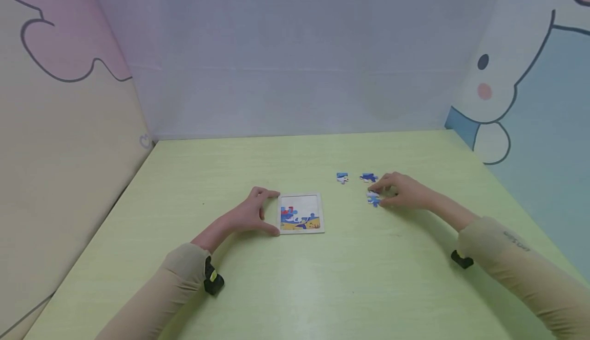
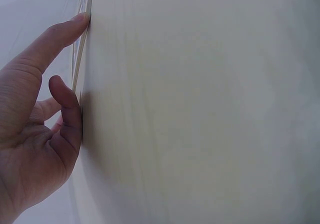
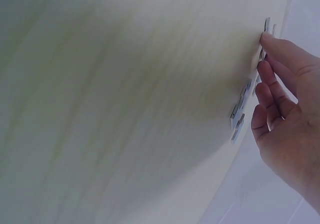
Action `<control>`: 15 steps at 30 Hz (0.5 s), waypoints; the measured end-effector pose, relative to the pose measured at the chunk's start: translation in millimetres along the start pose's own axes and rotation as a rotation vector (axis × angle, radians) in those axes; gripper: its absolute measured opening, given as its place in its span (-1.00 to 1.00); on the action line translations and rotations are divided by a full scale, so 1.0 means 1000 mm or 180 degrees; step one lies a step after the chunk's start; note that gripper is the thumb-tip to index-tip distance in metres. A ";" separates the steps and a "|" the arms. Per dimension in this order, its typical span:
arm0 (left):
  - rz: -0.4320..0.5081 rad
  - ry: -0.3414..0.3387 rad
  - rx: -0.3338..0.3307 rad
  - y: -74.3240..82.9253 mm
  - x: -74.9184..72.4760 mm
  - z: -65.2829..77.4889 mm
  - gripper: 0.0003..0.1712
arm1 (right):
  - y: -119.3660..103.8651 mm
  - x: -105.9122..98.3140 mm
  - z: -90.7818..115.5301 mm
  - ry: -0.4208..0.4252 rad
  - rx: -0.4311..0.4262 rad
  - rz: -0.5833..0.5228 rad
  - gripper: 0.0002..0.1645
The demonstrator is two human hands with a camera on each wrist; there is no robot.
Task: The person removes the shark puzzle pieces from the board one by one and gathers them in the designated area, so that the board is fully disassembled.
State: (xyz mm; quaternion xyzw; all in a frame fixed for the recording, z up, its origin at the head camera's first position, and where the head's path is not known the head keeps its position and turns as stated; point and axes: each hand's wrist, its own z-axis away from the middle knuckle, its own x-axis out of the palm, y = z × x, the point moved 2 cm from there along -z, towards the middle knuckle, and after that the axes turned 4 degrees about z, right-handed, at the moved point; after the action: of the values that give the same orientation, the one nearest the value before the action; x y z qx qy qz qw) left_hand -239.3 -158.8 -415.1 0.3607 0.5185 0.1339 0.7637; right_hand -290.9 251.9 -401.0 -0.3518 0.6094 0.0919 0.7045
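Gently steady the frame (image 1: 301, 231) with the left hand (image 1: 246, 214), spread wide against its left corners, and lift level the puzzle piece (image 1: 373, 199) that the right hand (image 1: 404, 191) pinches on the surface (image 1: 295, 283) to the frame's right.

Table (image 1: 295, 289), lower frame: pale yellow-green, faint grain streaks. Puzzle tray (image 1: 301, 231), centre: off-white border; assembled part (image 1: 299, 222) red, blue, white, yellow. Puzzle pieces (image 1: 342, 177), right of centre: blue and white. Sleeves (image 1: 177, 273), lower corners: beige. Backdrop (image 1: 295, 58), top: pale lavender-grey. Right wall (image 1: 553, 120): light blue, white cartoon figure (image 1: 502, 63), pink cheek (image 1: 484, 91).
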 end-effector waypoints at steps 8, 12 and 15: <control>0.0033 0.0002 0.0000 0.002 0.000 0.001 0.16 | 0.003 -0.002 0.001 -0.0044 0.0007 -0.0043 -0.54; 0.0018 0.0009 -0.0003 0.002 0.000 0.000 0.16 | 0.001 -0.004 0.003 -0.0037 0.0019 -0.0065 -0.54; 0.0013 0.0004 -0.0009 0.001 0.000 0.000 0.16 | 0.000 -0.004 0.003 -0.0039 0.0032 -0.0077 -0.54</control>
State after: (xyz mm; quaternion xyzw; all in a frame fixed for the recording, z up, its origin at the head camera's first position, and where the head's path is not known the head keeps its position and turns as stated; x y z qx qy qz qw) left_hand -238.8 -157.9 -414.0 0.3606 0.5180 0.1364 0.7636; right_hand -289.3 254.8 -397.3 -0.3551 0.6012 0.0825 0.7111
